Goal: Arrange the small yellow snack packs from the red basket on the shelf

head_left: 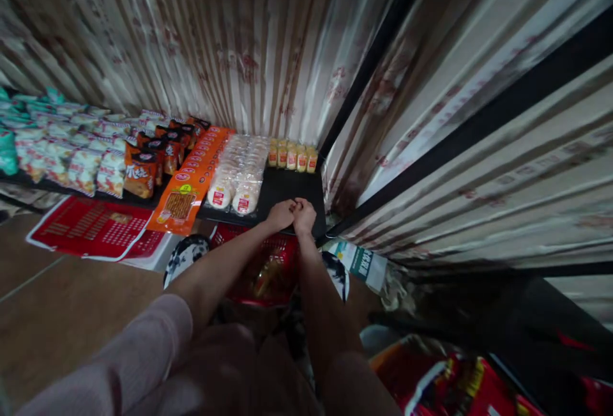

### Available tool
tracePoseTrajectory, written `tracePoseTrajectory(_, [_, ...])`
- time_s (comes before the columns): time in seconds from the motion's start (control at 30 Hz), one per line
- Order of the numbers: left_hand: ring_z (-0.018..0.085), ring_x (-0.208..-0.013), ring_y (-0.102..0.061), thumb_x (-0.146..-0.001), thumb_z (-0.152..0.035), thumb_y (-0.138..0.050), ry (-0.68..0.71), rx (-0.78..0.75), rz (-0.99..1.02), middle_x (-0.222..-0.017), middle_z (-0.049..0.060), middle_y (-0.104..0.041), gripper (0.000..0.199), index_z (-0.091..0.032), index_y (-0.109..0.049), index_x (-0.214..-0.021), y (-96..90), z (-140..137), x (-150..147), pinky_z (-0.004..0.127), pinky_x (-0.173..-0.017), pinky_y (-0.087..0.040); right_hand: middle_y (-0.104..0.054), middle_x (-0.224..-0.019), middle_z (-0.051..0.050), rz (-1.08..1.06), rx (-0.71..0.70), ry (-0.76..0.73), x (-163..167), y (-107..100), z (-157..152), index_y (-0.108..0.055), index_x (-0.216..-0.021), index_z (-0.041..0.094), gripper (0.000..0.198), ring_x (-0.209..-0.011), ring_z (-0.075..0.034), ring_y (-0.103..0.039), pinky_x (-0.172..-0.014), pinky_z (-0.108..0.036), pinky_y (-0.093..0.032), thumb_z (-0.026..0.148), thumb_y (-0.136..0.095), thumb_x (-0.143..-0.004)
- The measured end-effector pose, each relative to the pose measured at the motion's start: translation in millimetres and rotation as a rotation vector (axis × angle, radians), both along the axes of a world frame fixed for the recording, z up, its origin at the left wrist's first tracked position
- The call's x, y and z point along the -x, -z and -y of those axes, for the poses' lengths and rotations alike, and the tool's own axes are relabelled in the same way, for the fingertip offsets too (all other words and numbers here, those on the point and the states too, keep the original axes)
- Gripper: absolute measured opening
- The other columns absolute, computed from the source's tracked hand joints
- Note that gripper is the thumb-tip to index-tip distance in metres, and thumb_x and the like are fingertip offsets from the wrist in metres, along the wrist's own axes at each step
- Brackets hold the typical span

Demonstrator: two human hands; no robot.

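Over the front edge of the black shelf (292,187), my left hand (281,214) and my right hand (304,215) meet, their fingers curled in and pressed together. Whatever lies between the fingertips, if anything, is hidden or too small to name. Behind them on the shelf stands a short row of small yellow packets (292,158) with red labels. Left of my hands lie rows of round white biscuits in clear wrappers (243,197). Below my forearms sits a red plastic basket (233,235) with yellowish packets inside.
Further left are a long orange snack packet (179,202), orange bags (140,172) and white snack bags (82,170). A red printed sheet (90,227) hangs below the shelf. Black frame bars (366,74) and a patterned curtain (249,45) close off the back and right. Red packages (460,381) lie lower right.
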State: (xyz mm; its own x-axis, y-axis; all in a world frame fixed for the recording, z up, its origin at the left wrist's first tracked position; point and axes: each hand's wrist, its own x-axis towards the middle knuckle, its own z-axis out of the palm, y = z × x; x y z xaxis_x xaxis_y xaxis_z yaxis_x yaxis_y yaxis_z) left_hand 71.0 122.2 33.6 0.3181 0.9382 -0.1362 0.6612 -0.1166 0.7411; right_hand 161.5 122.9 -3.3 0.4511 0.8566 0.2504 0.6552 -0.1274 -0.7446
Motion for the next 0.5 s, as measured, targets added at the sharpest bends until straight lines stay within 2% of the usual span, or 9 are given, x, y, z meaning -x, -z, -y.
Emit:
tracePoseTrajectory(0.13, [0.016, -0.092, -0.062, -0.083, -0.020, -0.046, -0.018, -0.018, 0.044, -0.098, 0.003, -0.069, 0.021, -0.019, -0.064, -0.095, 7.0, 15, 9, 0.025, -0.081, -0.046, -0.065, -0.088, -0.010, 0.000, 0.007, -0.036, 8, -2, 19, -0.068, -0.091, 0.011, 0.031, -0.078, -0.017, -0.056, -0.076, -0.028, -0.044, 0.014, -0.039, -0.080])
tracePoseTrajectory(0.3, [0.015, -0.092, -0.059, -0.079, -0.009, -0.042, 0.020, -0.134, 0.026, -0.095, 0.004, -0.066, 0.025, -0.017, -0.062, -0.092, 9.1, 39, 21, 0.025, -0.086, -0.045, -0.064, -0.092, -0.010, 0.022, -0.055, -0.090, 17, -2, 47, -0.067, -0.093, 0.013, 0.032, -0.084, -0.017, -0.056, -0.081, -0.028, -0.043, 0.013, -0.037, -0.082])
tracePoseTrajectory(0.5, [0.014, -0.093, -0.058, -0.080, -0.010, -0.042, 0.038, -0.177, 0.025, -0.100, 0.004, -0.065, 0.030, -0.018, -0.060, -0.101, 20.7, 72, 35, 0.024, -0.087, -0.045, -0.064, -0.093, -0.008, 0.050, -0.062, -0.171, 27, 5, 80, -0.066, -0.091, 0.015, 0.033, -0.085, -0.017, -0.056, -0.081, -0.027, -0.043, 0.012, -0.035, -0.083])
